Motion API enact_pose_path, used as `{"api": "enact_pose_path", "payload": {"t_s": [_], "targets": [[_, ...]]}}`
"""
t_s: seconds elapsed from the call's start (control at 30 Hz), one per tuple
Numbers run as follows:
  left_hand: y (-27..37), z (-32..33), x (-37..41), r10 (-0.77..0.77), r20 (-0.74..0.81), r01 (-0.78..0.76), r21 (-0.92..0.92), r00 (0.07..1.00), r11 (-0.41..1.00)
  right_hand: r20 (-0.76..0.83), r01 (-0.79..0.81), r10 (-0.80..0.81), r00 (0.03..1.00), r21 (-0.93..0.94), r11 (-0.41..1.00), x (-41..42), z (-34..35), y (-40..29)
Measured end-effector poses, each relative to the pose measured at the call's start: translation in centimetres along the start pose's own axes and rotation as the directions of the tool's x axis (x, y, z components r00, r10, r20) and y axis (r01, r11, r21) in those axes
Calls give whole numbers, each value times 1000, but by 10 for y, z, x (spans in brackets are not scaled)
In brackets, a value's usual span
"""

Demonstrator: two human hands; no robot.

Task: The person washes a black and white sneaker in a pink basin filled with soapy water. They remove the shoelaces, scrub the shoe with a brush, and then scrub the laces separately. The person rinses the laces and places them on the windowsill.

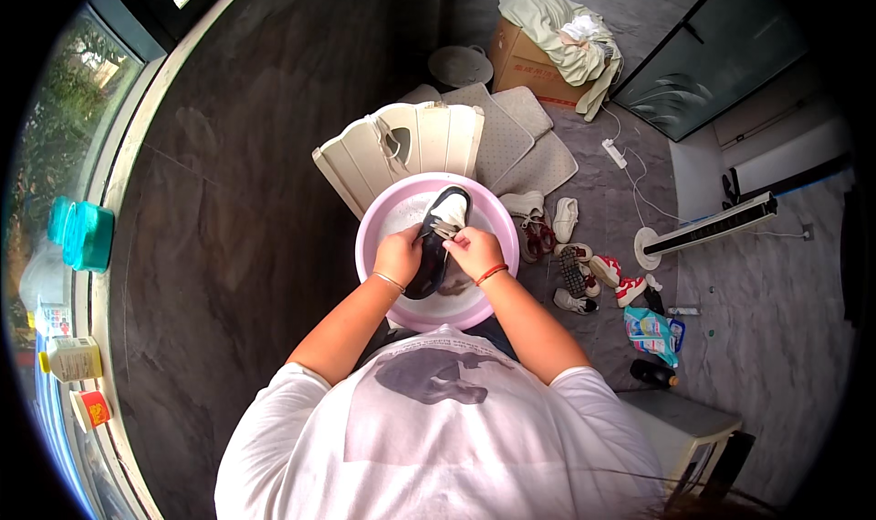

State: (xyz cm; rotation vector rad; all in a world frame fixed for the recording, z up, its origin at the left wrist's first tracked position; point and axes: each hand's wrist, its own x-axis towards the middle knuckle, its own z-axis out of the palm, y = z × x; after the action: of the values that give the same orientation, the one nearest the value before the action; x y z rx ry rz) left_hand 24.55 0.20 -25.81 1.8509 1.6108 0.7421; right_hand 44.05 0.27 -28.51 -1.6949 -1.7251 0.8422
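Observation:
A black and white shoe (432, 253) is held over a pink plastic basin (505, 236) with whitish, foamy water. My left hand (399, 254) grips the shoe's side near its opening. The fingertips of my right hand (475, 250) pinch the shoe's grey laces (446, 229) close to the tongue. Below my right hand, something brownish lies in the water; I cannot tell what it is. Behind the basin is a cream slatted panel (438, 133) with a white lace lying over it beside a dark oval opening.
Several shoes (565, 220) lie on the floor right of the basin. Grey mats (540, 164) and a cardboard box (523, 68) with cloth on it are farther back. At right stand a tower fan (712, 224) and its cable. Bottles and a teal container (89, 236) line the left window sill.

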Motion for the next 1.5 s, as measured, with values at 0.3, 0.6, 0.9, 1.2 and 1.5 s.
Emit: {"api": "enact_pose_path", "payload": {"t_s": [0.3, 0.6, 0.9, 1.2, 1.5], "targets": [[3, 6, -6, 65, 10, -65, 36, 998, 997, -4, -204, 221, 975, 372, 906, 10, 33, 32], [-16, 8, 4, 42, 35, -43, 18, 999, 999, 197, -197, 90, 976, 634, 748, 9, 22, 39], [-22, 6, 6, 118, 61, -121, 48, 991, 992, 189, 203, -170, 967, -174, 964, 12, -22, 11], [-30, 21, 9, 65, 68, -64, -5, 996, 998, -133, -422, 462, 877, 248, 872, 9, 5, 44], [-24, 20, 13, 64, 76, -60, -47, 995, 997, 405, -504, 733, 547, 858, -98, 20, 17, 61]]}}
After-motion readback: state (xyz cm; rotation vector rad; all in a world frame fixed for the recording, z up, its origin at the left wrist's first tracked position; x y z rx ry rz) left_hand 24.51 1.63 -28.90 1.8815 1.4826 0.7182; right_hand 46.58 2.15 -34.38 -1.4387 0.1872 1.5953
